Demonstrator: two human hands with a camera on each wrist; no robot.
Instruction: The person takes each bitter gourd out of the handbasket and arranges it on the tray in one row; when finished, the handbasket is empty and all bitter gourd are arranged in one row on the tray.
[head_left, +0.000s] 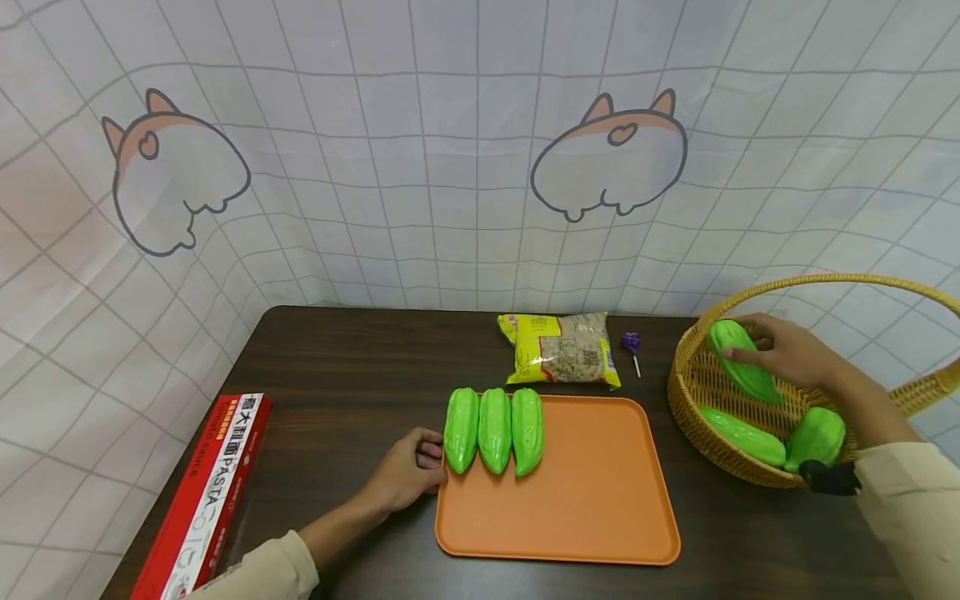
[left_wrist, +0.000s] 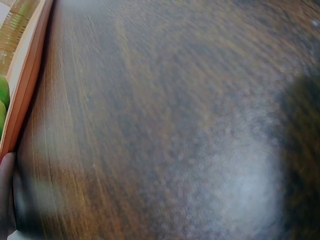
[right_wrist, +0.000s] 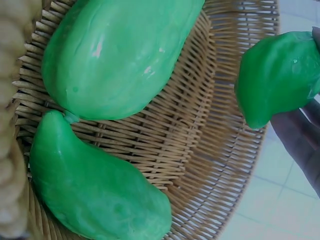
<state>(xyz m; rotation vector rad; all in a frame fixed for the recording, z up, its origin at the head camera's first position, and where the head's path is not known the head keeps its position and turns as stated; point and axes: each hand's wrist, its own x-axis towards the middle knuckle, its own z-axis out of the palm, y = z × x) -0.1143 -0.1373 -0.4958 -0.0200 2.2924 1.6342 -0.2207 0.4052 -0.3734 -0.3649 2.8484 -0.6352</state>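
My right hand (head_left: 798, 354) pinches one green fruit (head_left: 738, 358) between thumb and fingers, above the basket (head_left: 684, 417) near its left rim. The grip is on the upper part of the fruit, so the lower end slants free. On so glossy a surface, I judge that opposed thumb and finger pressure limits slipping. Two other green fruits, one at the front left (head_left: 742, 436) and one at the front right (head_left: 816, 437), lie inside the basket, where the woven wall would contain any rolling.

My left hand (head_left: 405, 475) touches the left edge of the orange tray (head_left: 592, 467) with fingers bent. I cannot tell whether it pinches the rim or only rests against it; either contact should steady the tray on the worktop (head_left: 360, 358).

Three green fruits (head_left: 495, 429) lie parallel at the tray's upper left, in a close row that presumably saves area and limits rolling. The yellow bag (head_left: 566, 350) and lollipop (head_left: 632, 343) lie beyond the tray, and the red pasta box (head_left: 206, 492) lies at far left; these positions leave the span between basket and tray unobstructed.
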